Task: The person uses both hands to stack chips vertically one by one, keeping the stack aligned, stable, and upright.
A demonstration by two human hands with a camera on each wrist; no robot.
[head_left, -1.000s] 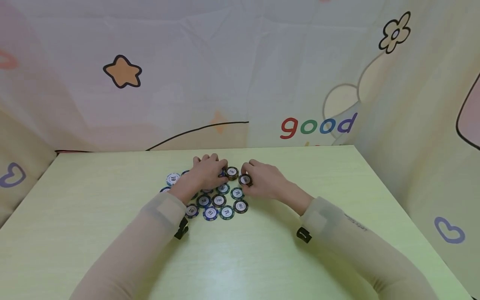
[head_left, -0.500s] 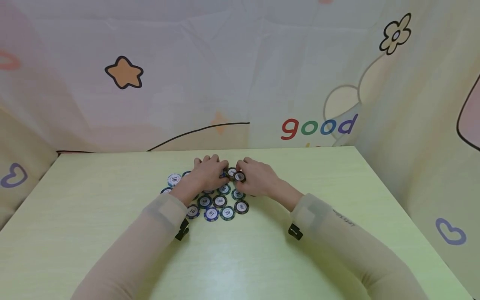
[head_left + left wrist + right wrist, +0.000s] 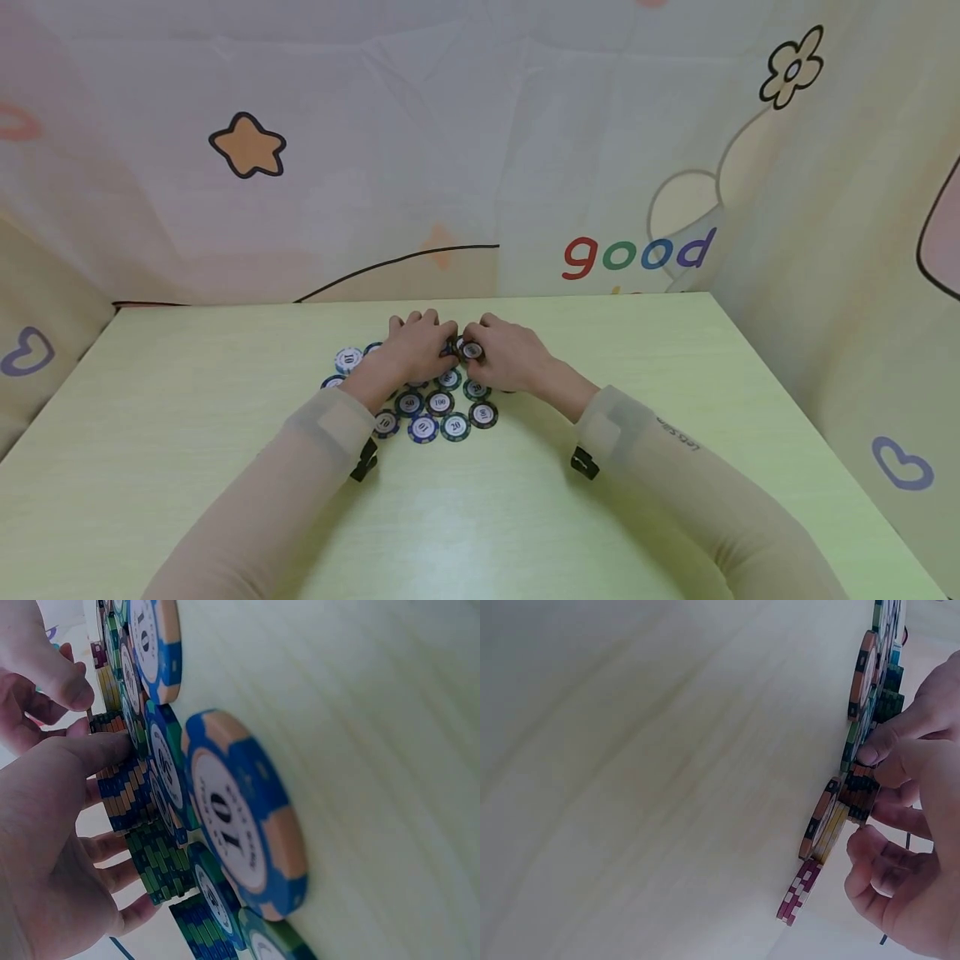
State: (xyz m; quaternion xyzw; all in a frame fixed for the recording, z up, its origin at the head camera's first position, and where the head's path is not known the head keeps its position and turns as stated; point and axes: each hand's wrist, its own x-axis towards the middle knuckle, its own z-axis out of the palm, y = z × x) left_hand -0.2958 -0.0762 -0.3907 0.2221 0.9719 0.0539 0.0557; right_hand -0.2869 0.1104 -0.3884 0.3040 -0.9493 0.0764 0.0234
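Observation:
My right hand pinches a black poker chip between thumb and fingers, overlapping the dark chip stack in the head view. That stack of black-and-orange chips rises below the fingertips in the right wrist view. My left hand grips a stack of blue-and-orange chips, thumb on the near side and fingers round the back. Its outer fingers lie behind a stack of green chips. In the head view the left hand covers most of these stacks.
Several loose chips lie flat in front of the stacks. A yellow stack and a maroon-and-white stack stand to the right. A printed curtain hangs behind the pale table.
My right hand has moved left with the black chip, from beside the dark stack to over it. The left hand has stayed in place on its stack.

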